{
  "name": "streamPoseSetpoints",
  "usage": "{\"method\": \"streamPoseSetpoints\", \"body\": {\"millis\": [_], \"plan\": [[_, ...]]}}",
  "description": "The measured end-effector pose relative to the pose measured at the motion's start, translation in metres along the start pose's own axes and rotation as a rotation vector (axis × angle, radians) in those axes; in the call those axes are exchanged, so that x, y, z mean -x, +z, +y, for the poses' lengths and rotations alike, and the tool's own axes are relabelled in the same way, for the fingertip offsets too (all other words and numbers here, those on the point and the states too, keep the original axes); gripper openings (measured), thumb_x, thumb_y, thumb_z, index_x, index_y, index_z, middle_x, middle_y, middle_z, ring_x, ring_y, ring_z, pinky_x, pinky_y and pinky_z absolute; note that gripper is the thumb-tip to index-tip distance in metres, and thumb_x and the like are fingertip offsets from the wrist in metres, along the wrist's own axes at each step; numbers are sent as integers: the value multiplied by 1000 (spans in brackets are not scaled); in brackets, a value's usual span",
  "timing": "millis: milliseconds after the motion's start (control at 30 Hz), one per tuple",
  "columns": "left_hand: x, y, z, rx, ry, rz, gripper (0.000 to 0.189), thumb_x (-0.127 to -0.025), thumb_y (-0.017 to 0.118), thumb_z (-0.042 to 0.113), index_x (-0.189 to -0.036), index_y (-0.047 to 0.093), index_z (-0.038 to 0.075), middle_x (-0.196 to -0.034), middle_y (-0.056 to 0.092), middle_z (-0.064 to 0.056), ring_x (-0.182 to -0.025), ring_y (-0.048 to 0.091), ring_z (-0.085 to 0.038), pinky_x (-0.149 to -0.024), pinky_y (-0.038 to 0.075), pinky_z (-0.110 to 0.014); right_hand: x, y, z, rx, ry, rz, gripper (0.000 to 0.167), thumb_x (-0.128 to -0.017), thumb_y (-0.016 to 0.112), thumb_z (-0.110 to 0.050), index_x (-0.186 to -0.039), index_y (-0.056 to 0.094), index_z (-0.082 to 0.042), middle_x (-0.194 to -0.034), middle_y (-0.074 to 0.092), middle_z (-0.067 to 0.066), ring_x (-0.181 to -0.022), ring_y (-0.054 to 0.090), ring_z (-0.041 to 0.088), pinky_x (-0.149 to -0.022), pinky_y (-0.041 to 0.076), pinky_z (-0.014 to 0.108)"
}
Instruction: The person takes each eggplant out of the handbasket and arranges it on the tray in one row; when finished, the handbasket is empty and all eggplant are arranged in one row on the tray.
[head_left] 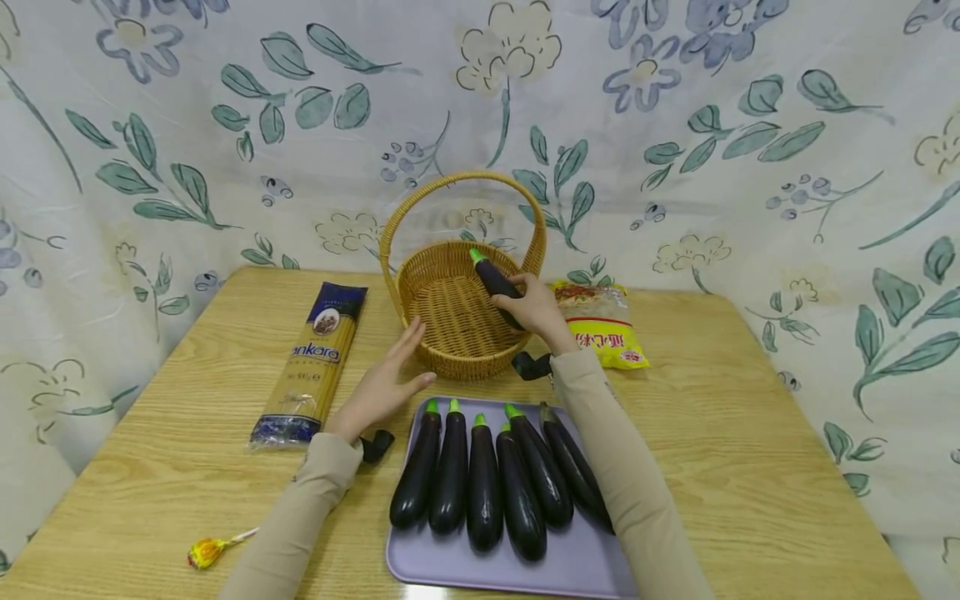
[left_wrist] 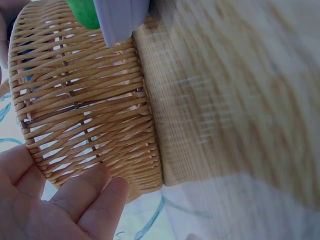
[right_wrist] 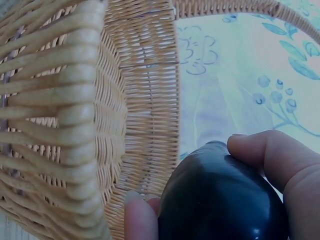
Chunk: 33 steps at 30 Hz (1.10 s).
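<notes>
An eggplant [head_left: 495,282] with a green stem tip is held in my right hand [head_left: 538,310], over the right side of the wicker basket [head_left: 468,365]. Seen from the right wrist, thumb and fingers grip the dark, glossy eggplant [right_wrist: 220,200] from both sides beside the basket rim [right_wrist: 80,120]. My left hand [head_left: 381,392] reaches to the basket's front left, its fingers extended against the woven wall [left_wrist: 85,115] in the left wrist view. In front of the basket, several eggplants [head_left: 483,492] lie side by side on a lilac tray [head_left: 450,571].
A pack of spaghetti [head_left: 315,362] lies left of the basket. A yellow and red food bag [head_left: 603,329] lies to its right. At the front left is a wrapped lollipop [head_left: 206,552]. A floral curtain [head_left: 300,167] hangs behind the wooden table [head_left: 750,467].
</notes>
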<state>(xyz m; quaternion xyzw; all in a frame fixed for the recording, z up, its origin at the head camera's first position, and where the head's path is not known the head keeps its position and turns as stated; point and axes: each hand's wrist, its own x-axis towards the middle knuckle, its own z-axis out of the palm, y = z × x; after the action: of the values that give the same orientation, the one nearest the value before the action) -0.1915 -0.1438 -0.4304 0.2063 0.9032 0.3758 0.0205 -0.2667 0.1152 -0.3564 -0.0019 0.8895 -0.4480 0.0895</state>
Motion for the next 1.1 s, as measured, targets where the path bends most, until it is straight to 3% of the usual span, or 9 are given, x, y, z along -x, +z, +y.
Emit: {"method": "streamPoseSetpoints", "body": {"millis": [500, 700, 1100], "plan": [[-1, -1, -1, -8, -2, -9, 81, -96, 58, 39, -157, 8, 22, -165, -1, 1, -146, 21, -44, -111, 24, -69, 15, -7, 3, -15, -1, 7, 61, -94, 61, -38, -145, 39, -14, -136, 51, 19, -112, 58, 33, -91, 53, 45], [-1, -1, -1, -9, 5, -7, 81, -96, 59, 38, -157, 9, 21, -165, -1, 0, -146, 19, -43, -111, 24, -69, 20, -8, 7, -127, 12, -29, 62, -96, 58, -34, -148, 32, -13, -138, 48, 23, -106, 62, 40, -80, 59, 50], [-1, 0, -1, -5, 6, -4, 81, -96, 59, 36, -157, 8, 22, -165, -1, 0, -147, 19, -42, -111, 24, -69, 29, -12, 14, -133, 19, -17, 60, -98, 55, -35, -149, 30, -14, -135, 49, 23, -100, 64, 35, -81, 58, 51]]}}
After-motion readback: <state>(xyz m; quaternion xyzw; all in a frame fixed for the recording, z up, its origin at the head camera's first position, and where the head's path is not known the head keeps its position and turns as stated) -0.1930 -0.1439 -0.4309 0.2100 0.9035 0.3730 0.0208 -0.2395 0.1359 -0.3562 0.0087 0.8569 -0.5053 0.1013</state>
